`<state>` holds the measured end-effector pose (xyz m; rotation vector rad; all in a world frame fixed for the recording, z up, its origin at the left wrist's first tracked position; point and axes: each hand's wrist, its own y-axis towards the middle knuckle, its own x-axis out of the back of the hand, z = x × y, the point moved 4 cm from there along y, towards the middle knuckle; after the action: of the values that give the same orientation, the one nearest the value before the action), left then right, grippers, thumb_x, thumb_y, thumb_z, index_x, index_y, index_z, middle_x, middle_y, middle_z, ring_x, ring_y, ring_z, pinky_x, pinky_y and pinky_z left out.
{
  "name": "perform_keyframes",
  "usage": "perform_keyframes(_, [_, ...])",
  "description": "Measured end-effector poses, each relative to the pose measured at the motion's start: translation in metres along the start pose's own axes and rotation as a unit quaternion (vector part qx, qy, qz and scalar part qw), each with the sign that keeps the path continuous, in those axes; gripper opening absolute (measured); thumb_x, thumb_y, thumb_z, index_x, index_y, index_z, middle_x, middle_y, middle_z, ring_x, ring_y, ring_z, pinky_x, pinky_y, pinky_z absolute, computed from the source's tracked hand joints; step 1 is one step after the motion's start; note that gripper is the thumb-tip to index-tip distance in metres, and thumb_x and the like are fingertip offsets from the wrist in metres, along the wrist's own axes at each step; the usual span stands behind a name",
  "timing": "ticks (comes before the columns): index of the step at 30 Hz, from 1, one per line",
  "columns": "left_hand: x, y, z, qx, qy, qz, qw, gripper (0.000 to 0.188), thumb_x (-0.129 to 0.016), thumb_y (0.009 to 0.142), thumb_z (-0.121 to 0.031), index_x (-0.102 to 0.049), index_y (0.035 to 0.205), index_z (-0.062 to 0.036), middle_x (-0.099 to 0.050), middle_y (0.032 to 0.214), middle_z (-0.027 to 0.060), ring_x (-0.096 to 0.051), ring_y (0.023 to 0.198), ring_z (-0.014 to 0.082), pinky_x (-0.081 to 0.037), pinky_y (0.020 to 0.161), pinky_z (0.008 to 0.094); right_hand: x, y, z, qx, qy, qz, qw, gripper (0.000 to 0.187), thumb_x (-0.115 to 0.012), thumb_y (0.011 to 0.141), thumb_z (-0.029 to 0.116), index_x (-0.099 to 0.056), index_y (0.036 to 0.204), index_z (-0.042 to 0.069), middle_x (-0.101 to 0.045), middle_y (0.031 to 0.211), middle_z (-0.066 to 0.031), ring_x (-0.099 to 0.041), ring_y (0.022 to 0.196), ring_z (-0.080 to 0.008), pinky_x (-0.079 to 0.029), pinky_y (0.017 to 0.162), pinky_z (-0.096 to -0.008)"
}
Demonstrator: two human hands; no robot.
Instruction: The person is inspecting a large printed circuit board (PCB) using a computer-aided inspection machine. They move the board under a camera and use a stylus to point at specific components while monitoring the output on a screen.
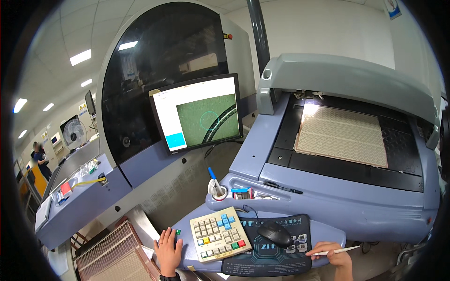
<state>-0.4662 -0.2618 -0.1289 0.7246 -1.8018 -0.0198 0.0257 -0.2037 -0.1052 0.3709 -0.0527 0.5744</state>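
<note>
Left hand [168, 249] is resting palm-down at the left end of the blue ledge [326, 230], fingers stretched and slightly apart, gripping nothing that shows; above it, the monitor [199, 117] is displaying a magnified green view; the keypad [211, 239] is sitting just right of that hand; farther right, the mouse [274, 233] is lying unheld on its mat [255, 257]; the right hand [335, 255] is holding a white pen-like tool [349, 248], fingers closed around it; the patterned panel [342, 133] is lying flat on the machine's dark bed [401, 136]; the step in hand is seemingly checking a magnified spot; the next move would probably be calling for a free finger on keypad or mouse.
</note>
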Motion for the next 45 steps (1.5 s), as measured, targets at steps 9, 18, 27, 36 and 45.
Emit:
perform_keyframes(9, [-0.003, 0.000, 0.002, -0.007, 0.012, 0.005, 1.000, 0.048, -0.051, 0.092, -0.042, -0.055, 0.131, -0.0148, -0.048, 0.143, 0.0056, -0.038, 0.136, 0.0262, -0.020, 0.110, 0.0590, 0.010, -0.008, -0.013, -0.019, 0.079, 0.004, 0.997, 0.039, -0.056, 0.094, 0.027, -0.066, 0.107, -0.008, -0.067, 0.092, -0.0162, -0.063, 0.083, -0.0194, -0.050, 0.075, -0.0295])
perform_keyframes(18, [-0.001, 0.000, -0.001, -0.006, 0.012, -0.001, 1.000, 0.048, -0.051, 0.092, -0.043, -0.055, 0.131, -0.0143, -0.048, 0.143, 0.0065, -0.038, 0.136, 0.0268, -0.020, 0.110, 0.0585, 0.012, -0.011, -0.016, -0.036, 0.080, -0.009, 0.996, 0.034, -0.059, 0.093, 0.023, -0.066, 0.105, -0.008, -0.067, 0.092, -0.0138, -0.064, 0.083, -0.0174, -0.051, 0.074, -0.0273])
perform_keyframes(27, [-0.002, 0.001, 0.001, -0.004, 0.011, 0.005, 1.000, 0.050, -0.051, 0.092, -0.044, -0.055, 0.131, -0.0137, -0.048, 0.143, 0.0061, -0.038, 0.136, 0.0263, -0.019, 0.111, 0.0585, 0.011, -0.012, -0.018, -0.044, 0.096, -0.014, 0.994, 0.034, -0.061, 0.092, 0.023, -0.066, 0.104, -0.008, -0.067, 0.088, -0.0118, -0.063, 0.080, -0.0154, -0.051, 0.071, -0.0256])
perform_keyframes(36, [-0.002, 0.001, -0.003, -0.030, 0.048, 0.028, 0.998, 0.049, -0.050, 0.092, -0.047, -0.053, 0.135, -0.0223, -0.043, 0.147, 0.0038, -0.034, 0.138, 0.0257, -0.020, 0.109, 0.0610, 0.012, -0.014, -0.018, -0.050, 0.092, -0.024, 0.994, 0.035, -0.062, 0.089, 0.024, -0.066, 0.102, -0.008, -0.067, 0.087, -0.0127, -0.064, 0.080, -0.0162, -0.051, 0.071, -0.0250])
perform_keyframes(45, [0.001, 0.001, -0.003, -0.051, 0.053, 0.016, 0.997, 0.053, -0.047, 0.093, -0.047, -0.049, 0.139, -0.0197, -0.042, 0.148, 0.0054, -0.031, 0.140, 0.0258, -0.019, 0.109, 0.0627, 0.011, -0.012, -0.016, -0.039, 0.086, -0.028, 0.995, 0.031, -0.061, 0.089, 0.020, -0.067, 0.102, -0.008, -0.067, 0.086, -0.0130, -0.064, 0.079, -0.0165, -0.051, 0.071, -0.0262])
